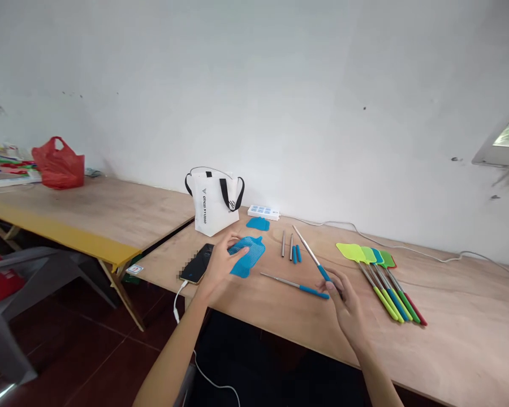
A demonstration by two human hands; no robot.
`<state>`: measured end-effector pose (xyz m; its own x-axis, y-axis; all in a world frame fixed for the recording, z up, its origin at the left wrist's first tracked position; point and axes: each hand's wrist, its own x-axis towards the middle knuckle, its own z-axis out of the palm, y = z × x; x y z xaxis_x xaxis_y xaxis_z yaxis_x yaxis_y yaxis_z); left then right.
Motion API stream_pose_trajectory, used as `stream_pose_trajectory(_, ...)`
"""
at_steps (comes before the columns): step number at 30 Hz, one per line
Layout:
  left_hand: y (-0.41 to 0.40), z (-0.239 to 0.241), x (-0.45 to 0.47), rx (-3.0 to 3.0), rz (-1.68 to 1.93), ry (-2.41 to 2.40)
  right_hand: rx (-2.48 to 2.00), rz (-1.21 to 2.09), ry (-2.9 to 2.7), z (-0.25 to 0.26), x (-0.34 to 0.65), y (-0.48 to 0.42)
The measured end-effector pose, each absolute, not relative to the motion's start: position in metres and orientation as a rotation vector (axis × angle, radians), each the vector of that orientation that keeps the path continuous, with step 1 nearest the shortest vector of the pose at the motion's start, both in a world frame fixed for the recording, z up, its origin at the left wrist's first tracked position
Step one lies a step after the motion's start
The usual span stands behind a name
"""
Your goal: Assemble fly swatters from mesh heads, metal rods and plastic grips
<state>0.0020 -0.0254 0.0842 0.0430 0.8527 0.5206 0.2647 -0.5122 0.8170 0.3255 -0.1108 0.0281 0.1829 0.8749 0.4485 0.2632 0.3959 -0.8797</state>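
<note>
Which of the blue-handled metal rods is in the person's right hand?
The extended rod angled up toward the wall, its blue grip in the right hand. The other long rod lies flat, untouched.
</note>
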Motion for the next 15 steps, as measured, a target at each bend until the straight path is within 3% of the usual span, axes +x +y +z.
stream_pose_trajectory(8, -0.045, 0.091, 0.037, 1.383, 1.425, 1.062, -0.959, 1.118, -1.115, 0.043, 0.294, -0.124)
stream_pose_trajectory(15, -0.047, 0.082, 0.051, 1.152, 1.406, 0.918, -1.086, 0.914, -1.244, 0.041, 0.307, -0.121)
